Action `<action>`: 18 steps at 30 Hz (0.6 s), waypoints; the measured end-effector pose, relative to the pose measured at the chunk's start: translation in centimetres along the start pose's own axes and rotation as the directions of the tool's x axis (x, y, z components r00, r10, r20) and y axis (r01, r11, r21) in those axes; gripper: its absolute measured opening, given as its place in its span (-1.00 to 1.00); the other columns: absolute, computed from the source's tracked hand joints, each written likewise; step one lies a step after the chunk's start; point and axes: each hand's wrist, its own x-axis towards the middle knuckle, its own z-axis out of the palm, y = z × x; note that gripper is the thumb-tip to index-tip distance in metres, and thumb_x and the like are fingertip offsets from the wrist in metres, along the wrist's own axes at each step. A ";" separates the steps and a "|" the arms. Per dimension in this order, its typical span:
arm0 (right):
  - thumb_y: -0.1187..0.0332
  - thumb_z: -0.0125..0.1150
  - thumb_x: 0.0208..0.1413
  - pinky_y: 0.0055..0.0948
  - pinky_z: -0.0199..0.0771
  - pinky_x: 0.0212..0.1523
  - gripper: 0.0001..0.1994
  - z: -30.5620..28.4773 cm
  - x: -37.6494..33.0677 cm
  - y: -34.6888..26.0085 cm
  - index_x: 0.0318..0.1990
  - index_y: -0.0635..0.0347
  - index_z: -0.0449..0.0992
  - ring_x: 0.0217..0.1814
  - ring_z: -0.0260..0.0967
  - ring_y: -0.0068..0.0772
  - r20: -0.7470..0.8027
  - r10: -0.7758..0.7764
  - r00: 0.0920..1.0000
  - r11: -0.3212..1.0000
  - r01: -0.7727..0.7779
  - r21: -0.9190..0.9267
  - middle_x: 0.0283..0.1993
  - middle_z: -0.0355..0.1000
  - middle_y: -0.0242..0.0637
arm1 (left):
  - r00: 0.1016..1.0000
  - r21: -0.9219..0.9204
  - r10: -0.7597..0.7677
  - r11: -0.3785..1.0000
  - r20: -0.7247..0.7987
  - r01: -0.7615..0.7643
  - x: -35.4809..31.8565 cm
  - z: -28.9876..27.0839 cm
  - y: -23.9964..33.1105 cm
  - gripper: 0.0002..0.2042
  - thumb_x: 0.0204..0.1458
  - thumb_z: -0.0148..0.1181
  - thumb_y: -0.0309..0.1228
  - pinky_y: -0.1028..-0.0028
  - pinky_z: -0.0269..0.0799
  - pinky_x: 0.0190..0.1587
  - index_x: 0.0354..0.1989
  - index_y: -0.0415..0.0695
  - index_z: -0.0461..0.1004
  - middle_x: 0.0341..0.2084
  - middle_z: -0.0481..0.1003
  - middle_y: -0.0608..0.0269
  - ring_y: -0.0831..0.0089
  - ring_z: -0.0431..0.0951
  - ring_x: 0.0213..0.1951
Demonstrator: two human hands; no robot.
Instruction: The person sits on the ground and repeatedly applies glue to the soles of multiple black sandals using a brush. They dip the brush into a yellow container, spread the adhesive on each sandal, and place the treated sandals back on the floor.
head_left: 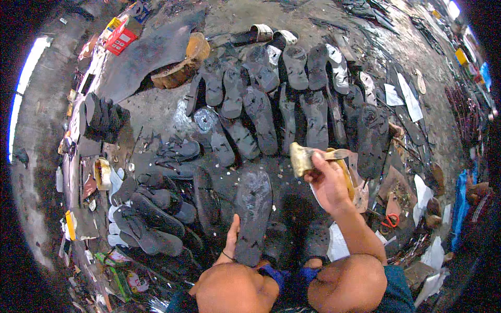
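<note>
Gripped at its near end by the left hand, a dark rubber sandal sole lies lengthwise away from the person, its toe end pointing up toward the spread of other soles; the thumb runs along its left edge and the fingers seem to be tucked underneath, out of sight. It looks light, flat and flexible, the sort of sheet that would droop if lifted by one end only, so a hold at the narrow waist or with a palm under the middle should keep it level; its surface shows a wet or dusty sheen, which may make it a little slick. Beyond it, a large fan of finished dark soles covers the grey floor, toes and heels overlapping, with a smaller pile of strapped sandals at the person's left. Raised above the floor, the right hand is closed around a worn tan brush, its stubby head pointing left and a yellowish handle or strip poking out to the right. That brush looks stiff, small and easy to control from the handle. Orange-handled scissors lie among paper scraps to the right.
</note>
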 end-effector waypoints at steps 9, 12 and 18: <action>0.33 0.38 0.09 -0.28 0.52 -0.08 -0.78 2.9 -1.5 4.7 -0.15 0.20 0.59 -0.17 0.57 -0.16 0.454 -0.456 0.765 0.374 0.628 -0.683 -0.18 0.60 -0.17 | 0.861 0.439 0.505 0.788 -0.061 -0.431 9.0 11.0 5.5 -0.28 0.19 -0.11 0.33 0.37 0.55 -0.11 0.04 -0.16 0.49 -0.17 0.58 0.21 0.42 0.60 -0.19; 0.29 0.32 0.15 -0.23 0.56 -0.13 -0.78 0.9 2.4 1.6 -0.15 0.23 0.59 -0.16 0.58 -0.17 0.220 -0.400 0.890 0.419 0.391 -0.820 -0.17 0.61 -0.16 | 0.878 0.316 0.478 0.838 -0.035 -0.444 9.8 11.5 5.3 -0.30 0.17 -0.08 0.33 0.42 0.54 -0.17 -0.06 -0.16 0.52 -0.27 0.59 0.24 0.45 0.60 -0.26; 0.33 0.31 0.15 -0.28 0.51 0.00 -0.76 5.2 -2.0 1.0 -0.11 0.27 0.58 -0.11 0.56 -0.28 0.449 -0.395 0.801 0.563 0.598 -0.570 -0.18 0.60 -0.15 | 0.913 0.332 0.406 0.867 -0.035 -0.372 11.9 8.3 4.3 -0.26 0.20 -0.12 0.32 0.44 0.55 -0.20 0.08 -0.20 0.47 -0.14 0.57 0.24 0.40 0.61 -0.23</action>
